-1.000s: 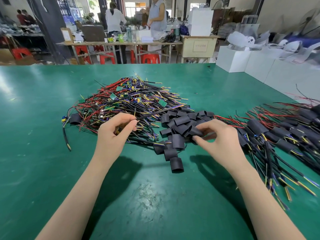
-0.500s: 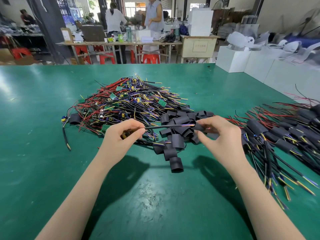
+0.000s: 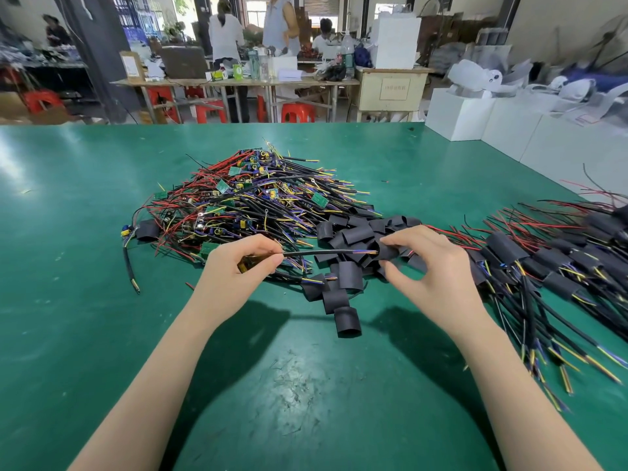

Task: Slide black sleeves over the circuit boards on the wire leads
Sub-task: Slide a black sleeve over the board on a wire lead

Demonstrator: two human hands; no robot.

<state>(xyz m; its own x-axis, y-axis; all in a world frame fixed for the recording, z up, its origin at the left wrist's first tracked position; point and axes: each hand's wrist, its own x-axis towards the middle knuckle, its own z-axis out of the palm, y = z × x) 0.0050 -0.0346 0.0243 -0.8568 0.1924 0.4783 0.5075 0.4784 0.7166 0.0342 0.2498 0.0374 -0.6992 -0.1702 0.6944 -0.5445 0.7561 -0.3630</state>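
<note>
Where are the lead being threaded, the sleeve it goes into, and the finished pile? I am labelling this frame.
lead (image 3: 326, 253): head view, middle of its black cable.
sleeve (image 3: 387, 250): head view, its black wall beside the right fingers.
finished pile (image 3: 557, 263): head view, a sleeved lead at the right.

- The left hand (image 3: 238, 266) pinches a black wire lead (image 3: 326, 253), which runs across to the right hand (image 3: 431, 266).
- That hand holds a black sleeve (image 3: 387, 250) at the lead's tip.
- Loose sleeves (image 3: 346, 321) lie below, between both hands.
</note>
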